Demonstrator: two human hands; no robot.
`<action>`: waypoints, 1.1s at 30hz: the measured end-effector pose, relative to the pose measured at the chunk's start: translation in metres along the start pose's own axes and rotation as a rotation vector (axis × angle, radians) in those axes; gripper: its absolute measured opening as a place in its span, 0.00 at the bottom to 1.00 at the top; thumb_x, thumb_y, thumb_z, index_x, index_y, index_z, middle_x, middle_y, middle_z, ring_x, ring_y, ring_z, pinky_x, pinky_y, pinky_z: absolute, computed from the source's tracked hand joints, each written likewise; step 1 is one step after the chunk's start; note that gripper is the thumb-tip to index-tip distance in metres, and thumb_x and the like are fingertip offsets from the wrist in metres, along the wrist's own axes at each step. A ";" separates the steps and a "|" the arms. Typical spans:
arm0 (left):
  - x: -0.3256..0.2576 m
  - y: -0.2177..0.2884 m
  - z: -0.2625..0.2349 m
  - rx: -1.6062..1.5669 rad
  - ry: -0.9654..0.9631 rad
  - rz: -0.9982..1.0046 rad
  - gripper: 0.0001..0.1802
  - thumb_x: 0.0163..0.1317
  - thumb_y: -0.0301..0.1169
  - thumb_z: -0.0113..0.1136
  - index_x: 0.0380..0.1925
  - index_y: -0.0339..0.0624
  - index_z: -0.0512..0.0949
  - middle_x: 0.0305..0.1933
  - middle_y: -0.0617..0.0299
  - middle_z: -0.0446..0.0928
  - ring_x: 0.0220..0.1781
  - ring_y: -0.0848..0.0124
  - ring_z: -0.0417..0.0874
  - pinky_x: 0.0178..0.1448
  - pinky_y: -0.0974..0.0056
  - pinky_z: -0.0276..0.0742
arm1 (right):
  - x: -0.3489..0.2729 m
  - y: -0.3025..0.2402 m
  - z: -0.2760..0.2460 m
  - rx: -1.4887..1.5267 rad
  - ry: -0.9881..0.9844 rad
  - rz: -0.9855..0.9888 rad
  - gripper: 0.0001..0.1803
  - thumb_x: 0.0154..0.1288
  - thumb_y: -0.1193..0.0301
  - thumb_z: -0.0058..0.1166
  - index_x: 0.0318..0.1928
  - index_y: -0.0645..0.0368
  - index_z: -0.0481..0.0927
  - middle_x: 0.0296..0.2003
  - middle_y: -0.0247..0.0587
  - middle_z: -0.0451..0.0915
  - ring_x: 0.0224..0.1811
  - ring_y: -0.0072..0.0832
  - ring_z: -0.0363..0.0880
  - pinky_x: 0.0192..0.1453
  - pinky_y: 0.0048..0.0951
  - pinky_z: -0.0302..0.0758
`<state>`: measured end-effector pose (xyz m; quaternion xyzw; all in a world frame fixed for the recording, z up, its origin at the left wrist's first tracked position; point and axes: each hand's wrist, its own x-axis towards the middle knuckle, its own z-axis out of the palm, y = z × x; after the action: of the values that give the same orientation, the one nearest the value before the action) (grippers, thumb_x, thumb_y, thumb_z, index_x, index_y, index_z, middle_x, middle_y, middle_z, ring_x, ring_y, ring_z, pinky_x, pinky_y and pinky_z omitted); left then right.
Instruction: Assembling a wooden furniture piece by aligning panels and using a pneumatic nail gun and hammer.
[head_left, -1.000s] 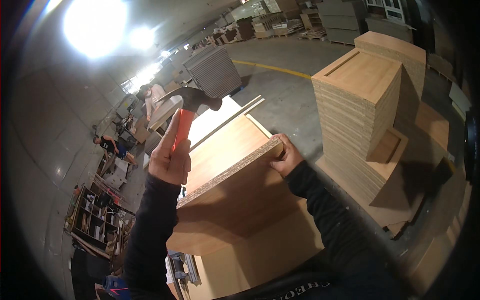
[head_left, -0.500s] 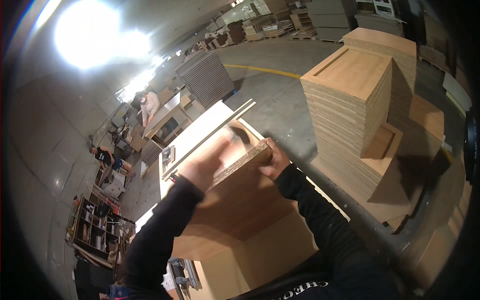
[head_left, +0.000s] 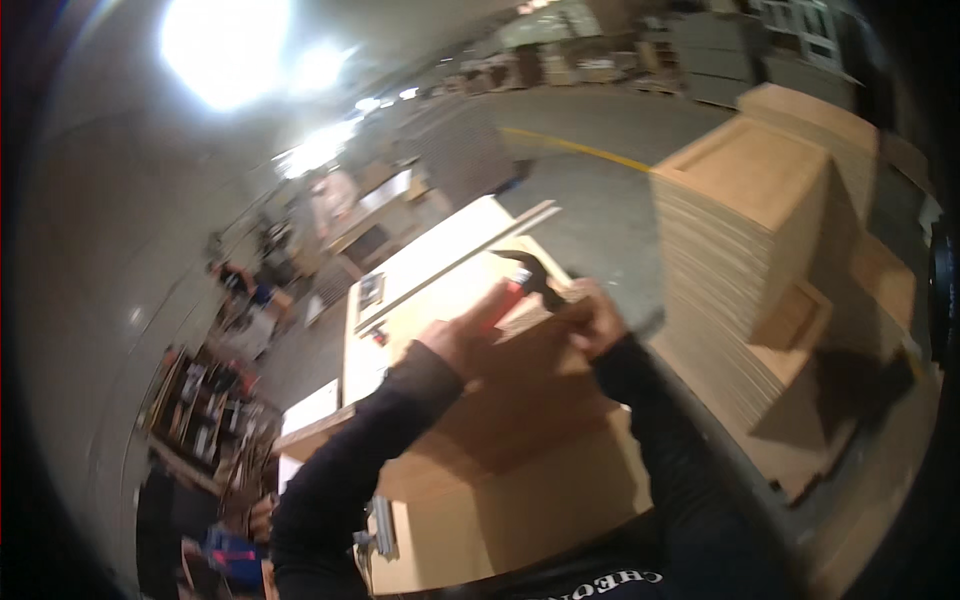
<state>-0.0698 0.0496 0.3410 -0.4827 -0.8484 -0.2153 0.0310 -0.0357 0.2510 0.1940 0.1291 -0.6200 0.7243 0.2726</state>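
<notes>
My left hand [head_left: 462, 335] is closed around the red grip of a hammer [head_left: 535, 275]. Its dark curved head is near the far corner of a brown wood panel [head_left: 490, 400] that stands on edge in front of me. At that same corner, my right hand [head_left: 598, 322] grips the panel, fingers closed over its raw chipboard edge. Whether those fingers also pinch something small cannot be made out. Below the standing panel lies a pale board [head_left: 540, 525], partly in shadow. Motion blurs the view.
A long wood strip [head_left: 460, 262] crosses the pale worktop [head_left: 430, 250], with a small tool [head_left: 371, 290] beyond it. A grey metal tool [head_left: 382, 527] lies near my left forearm. Tall stacks of cabinet doors [head_left: 740, 180] stand to the right. Two people work at the far left.
My left hand has moved right and toward the panel's corner with the hammer, which was a blur before. My right hand stays at the corner. The whole view has shifted slightly.
</notes>
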 end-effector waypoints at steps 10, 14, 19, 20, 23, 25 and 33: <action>-0.309 0.022 0.059 -0.581 0.561 -0.814 0.20 0.58 0.29 0.54 0.52 0.42 0.70 0.20 0.70 0.71 0.19 0.83 0.69 0.24 0.75 0.67 | -0.001 -0.001 -0.032 -0.079 0.169 -0.168 0.32 0.48 0.80 0.56 0.57 0.58 0.64 0.40 0.30 0.71 0.41 0.18 0.67 0.46 0.19 0.66; -0.409 0.019 0.104 -0.437 0.893 -1.011 0.17 0.57 0.32 0.56 0.44 0.33 0.71 0.16 0.65 0.71 0.16 0.80 0.69 0.20 0.73 0.66 | 0.009 -0.045 -0.055 -0.670 0.176 -0.305 0.27 0.48 0.54 0.61 0.45 0.58 0.72 0.39 0.36 0.73 0.42 0.28 0.70 0.50 0.29 0.66; -0.440 0.025 0.078 -0.707 1.008 -1.154 0.15 0.58 0.34 0.54 0.42 0.35 0.72 0.14 0.66 0.68 0.13 0.80 0.69 0.14 0.74 0.65 | -0.003 -0.100 0.139 -1.278 -0.398 -0.486 0.33 0.37 0.45 0.62 0.40 0.55 0.74 0.33 0.43 0.76 0.38 0.35 0.76 0.44 0.34 0.70; -0.438 0.021 0.070 -0.716 1.048 -1.091 0.13 0.59 0.33 0.53 0.40 0.36 0.72 0.14 0.67 0.68 0.11 0.81 0.67 0.14 0.75 0.65 | -0.014 -0.090 0.172 -1.365 -0.620 -0.298 0.27 0.44 0.49 0.60 0.41 0.51 0.74 0.34 0.40 0.78 0.36 0.35 0.75 0.42 0.35 0.67; -0.431 -0.023 0.055 -0.575 0.963 -0.920 0.15 0.59 0.32 0.53 0.45 0.37 0.72 0.17 0.65 0.71 0.15 0.80 0.70 0.17 0.74 0.65 | -0.030 -0.071 0.247 -1.271 -0.550 -0.320 0.19 0.49 0.59 0.57 0.42 0.51 0.73 0.32 0.38 0.78 0.35 0.33 0.76 0.41 0.33 0.68; -0.416 -0.032 0.019 -0.428 0.890 -0.780 0.16 0.59 0.31 0.52 0.47 0.39 0.72 0.19 0.64 0.72 0.16 0.79 0.71 0.19 0.73 0.67 | -0.036 -0.069 0.275 -1.234 -0.481 -0.394 0.17 0.49 0.60 0.57 0.41 0.50 0.75 0.32 0.36 0.78 0.35 0.32 0.77 0.41 0.32 0.69; -0.370 -0.068 -0.084 -0.014 0.590 -0.474 0.25 0.55 0.25 0.52 0.55 0.45 0.67 0.20 0.55 0.75 0.20 0.69 0.78 0.27 0.67 0.73 | -0.037 -0.052 0.297 -0.982 -0.218 -0.746 0.07 0.48 0.66 0.56 0.32 0.45 0.80 0.34 0.28 0.81 0.34 0.24 0.79 0.38 0.26 0.70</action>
<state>0.0573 -0.3120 0.2982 -0.1903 -0.8896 -0.3522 0.2198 -0.0214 -0.0413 0.2769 0.2697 -0.8178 0.1938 0.4700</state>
